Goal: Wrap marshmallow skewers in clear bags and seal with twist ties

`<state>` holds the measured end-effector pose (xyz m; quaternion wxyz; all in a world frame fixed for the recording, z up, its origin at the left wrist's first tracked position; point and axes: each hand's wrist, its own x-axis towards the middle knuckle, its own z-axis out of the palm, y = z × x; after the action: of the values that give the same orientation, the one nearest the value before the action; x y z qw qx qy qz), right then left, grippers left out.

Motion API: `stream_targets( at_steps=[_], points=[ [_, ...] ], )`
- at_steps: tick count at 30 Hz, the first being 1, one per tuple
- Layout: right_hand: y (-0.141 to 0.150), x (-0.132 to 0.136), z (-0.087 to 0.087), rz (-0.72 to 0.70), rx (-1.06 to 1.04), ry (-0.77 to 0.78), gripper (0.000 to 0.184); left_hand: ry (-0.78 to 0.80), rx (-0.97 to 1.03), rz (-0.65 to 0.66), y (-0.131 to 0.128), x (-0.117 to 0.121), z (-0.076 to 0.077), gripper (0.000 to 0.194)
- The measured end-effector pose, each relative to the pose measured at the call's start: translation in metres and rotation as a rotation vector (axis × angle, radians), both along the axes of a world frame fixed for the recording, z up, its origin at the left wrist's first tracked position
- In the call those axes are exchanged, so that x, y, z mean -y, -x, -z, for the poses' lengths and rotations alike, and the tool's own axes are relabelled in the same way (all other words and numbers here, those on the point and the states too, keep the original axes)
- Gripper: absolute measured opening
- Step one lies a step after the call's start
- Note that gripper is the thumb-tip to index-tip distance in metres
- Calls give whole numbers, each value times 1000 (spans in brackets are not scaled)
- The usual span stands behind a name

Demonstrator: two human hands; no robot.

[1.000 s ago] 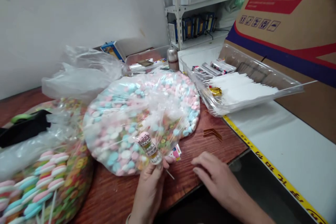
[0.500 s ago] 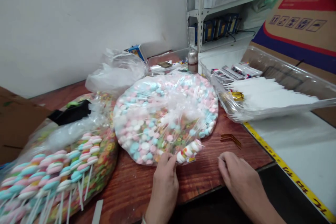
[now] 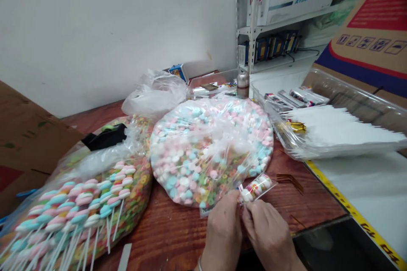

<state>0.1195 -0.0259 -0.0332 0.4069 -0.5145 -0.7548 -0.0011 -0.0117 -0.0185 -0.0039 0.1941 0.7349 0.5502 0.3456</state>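
Near the front edge of the table (image 3: 168, 230), toward its right corner, a wrapped candy stack (image 3: 257, 188) is tilted just off the surface, its far end pointing right, its near end gathered between both hands. Half a second ago it was in the left hand alone, in front of the large candy bag (image 3: 174, 148); now it has shifted right, just beside that bag's front right side. The left hand (image 3: 224, 220) is closed, thumb and fingers pinching the wrapper's near end, knuckles up, wrist over the front edge. The right hand (image 3: 267, 224), then lying loosely curled and apart, has come in beside it; its thumb and fingertips now pinch the same end, the other fingers folded and the forearm slanting in from the lower right. Just beyond the stack lie thin brown strips (image 3: 289, 181), apart from the hands. Farther out, a clear tray (image 3: 343, 152) stands at the table's right edge, and toward the left edge candy sticks (image 3: 90, 197) lie on another bag (image 3: 143, 182).
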Motion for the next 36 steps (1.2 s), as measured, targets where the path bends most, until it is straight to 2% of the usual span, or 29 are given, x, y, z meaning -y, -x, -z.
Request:
stream_targets(
  at_steps=[4, 6, 9, 12, 14, 16, 18, 20, 22, 24, 27, 30, 33, 36],
  points=[
    [0, 2, 2, -18, -61, 67, 8, 49, 24, -23, 1, -2, -2, 28],
    [2, 2, 3, -20, -110, 103, 6, 136, 138, -78, -2, -5, -4, 21],
    [5, -1, 3, -12, -220, 185, 9, 412, 528, -190, -9, -10, -7, 9],
    [5, -6, -1, -5, -346, 310, 14, 699, 1030, -220, -17, -14, -7, 16],
    [2, -10, -5, -27, -498, 455, 14, 781, 1251, -187, -21, -15, -6, 21],
    [-1, -14, -9, -70, -703, 628, 12, 806, 1347, -155, -23, -15, -4, 22],
    [-6, -18, -13, -142, -843, 786, 18, 793, 1342, -136, -23, -15, -3, 21],
    [-10, -20, -15, -189, -820, 833, 22, 740, 1190, -118, -21, -14, -1, 18],
    [-12, -21, -16, -167, -721, 800, 25, 610, 899, -87, -16, -13, 2, 16],
    [-12, -19, -16, -109, -628, 717, 24, 404, 575, -21, -9, -12, 5, 21],
    [-10, -15, -16, -82, -566, 624, 25, 160, 294, 73, -1, -11, 7, 33],
    [-7, -13, -17, -122, -595, 631, 27, 191, 282, 9, -2, -11, 3, 30],
    [-5, -14, -17, -175, -691, 703, 27, 298, 395, -101, -9, -12, -1, 26],
    [-2, -17, -14, -164, -787, 716, 26, 359, 516, -145, -13, -12, -1, 24]
  ],
)
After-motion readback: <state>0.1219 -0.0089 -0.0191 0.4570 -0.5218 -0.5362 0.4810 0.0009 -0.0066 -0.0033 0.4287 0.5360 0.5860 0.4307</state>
